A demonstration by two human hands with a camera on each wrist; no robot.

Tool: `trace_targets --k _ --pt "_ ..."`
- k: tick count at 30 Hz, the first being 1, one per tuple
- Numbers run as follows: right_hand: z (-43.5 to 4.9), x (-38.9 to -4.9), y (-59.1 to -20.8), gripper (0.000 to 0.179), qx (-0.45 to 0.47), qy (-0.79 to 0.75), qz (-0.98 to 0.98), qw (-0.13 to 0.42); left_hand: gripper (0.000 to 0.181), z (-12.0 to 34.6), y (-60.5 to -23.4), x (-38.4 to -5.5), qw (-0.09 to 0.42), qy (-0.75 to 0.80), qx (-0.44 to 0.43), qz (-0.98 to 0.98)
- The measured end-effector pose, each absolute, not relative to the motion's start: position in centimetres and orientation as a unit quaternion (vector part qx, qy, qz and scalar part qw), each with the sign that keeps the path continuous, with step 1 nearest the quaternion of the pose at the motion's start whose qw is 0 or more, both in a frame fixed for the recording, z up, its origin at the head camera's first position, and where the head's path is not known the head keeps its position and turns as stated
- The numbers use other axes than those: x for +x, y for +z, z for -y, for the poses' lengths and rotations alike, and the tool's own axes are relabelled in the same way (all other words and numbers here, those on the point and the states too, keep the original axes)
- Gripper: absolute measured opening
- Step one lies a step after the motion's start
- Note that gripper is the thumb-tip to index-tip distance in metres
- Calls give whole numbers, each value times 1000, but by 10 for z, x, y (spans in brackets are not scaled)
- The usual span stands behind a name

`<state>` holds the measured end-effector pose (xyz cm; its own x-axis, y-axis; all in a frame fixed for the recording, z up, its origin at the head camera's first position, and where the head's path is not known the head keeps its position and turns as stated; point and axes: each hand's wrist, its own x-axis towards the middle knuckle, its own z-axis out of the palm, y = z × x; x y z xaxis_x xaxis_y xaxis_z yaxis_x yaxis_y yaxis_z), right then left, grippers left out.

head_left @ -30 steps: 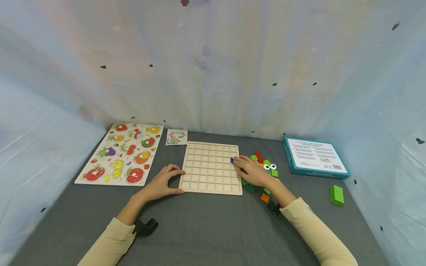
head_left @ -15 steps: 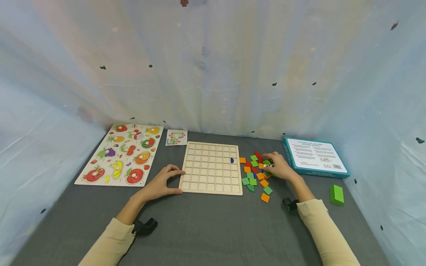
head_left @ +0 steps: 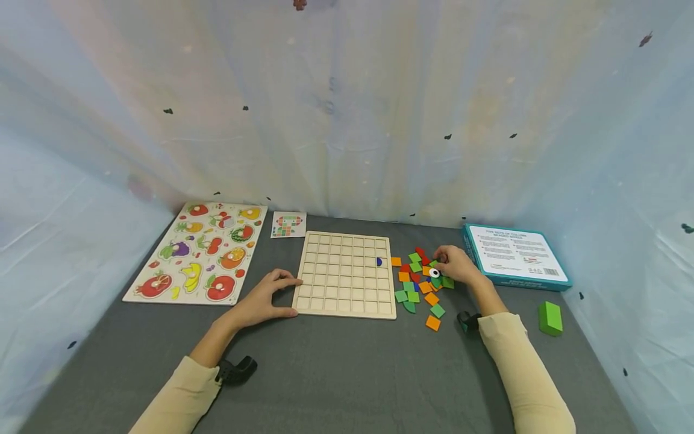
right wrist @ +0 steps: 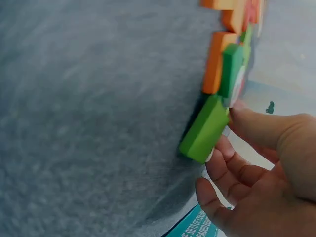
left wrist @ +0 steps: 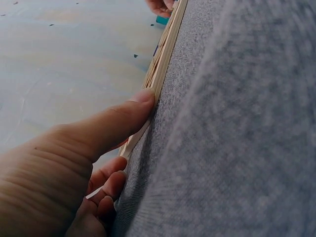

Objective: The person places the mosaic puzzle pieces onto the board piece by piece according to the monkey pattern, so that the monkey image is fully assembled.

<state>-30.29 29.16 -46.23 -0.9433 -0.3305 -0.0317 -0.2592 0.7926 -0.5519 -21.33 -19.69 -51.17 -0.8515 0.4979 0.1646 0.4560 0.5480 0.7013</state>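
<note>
A square wooden grid board [head_left: 341, 275] lies on the dark cloth, with a blue half-round tile [head_left: 379, 262] in a cell near its right edge. My left hand [head_left: 267, 296] rests against the board's left edge, thumb by the near corner and index finger farther up. In the left wrist view the thumb [left wrist: 144, 96] presses the board's rim. My right hand [head_left: 457, 264] is at the far right of a tile pile, fingertips bent down beside a white eye piece [head_left: 434, 273]. A light green tile [right wrist: 204, 129] is right by its fingers in the right wrist view; I cannot tell whether they hold anything.
Loose orange, red, green and blue tiles [head_left: 413, 296] spread right of the board. A fruit puzzle board [head_left: 242, 240] lies left, a small pattern card [head_left: 289, 225] behind. On the right are a teal-edged box [head_left: 518, 258] and a green block [head_left: 550, 319]. A hanging cloth closes the back.
My right hand has gone from the blue tile on the board rightward to the pile, then slightly away from me. The left hand has stayed at the board's edge.
</note>
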Motion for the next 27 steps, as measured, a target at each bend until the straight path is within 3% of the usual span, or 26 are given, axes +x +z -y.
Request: trace_targets --k 6,15,24,27 --pt "-284 -300 -457 15 -210 -271 -937 64 67 197 -509 -212 27 399 270 -876" --pt "-269 -306 -445 13 -169 -220 -949 152 67 198 -510 -212 25 396 267 -878" --pt "-236 -316 -439 4 -205 -339 -913 98 67 197 -511 -213 27 397 269 -877" --pt "-209 -320 -440 11 -238 -365 -894 104 67 197 -510 -212 27 395 269 -878"
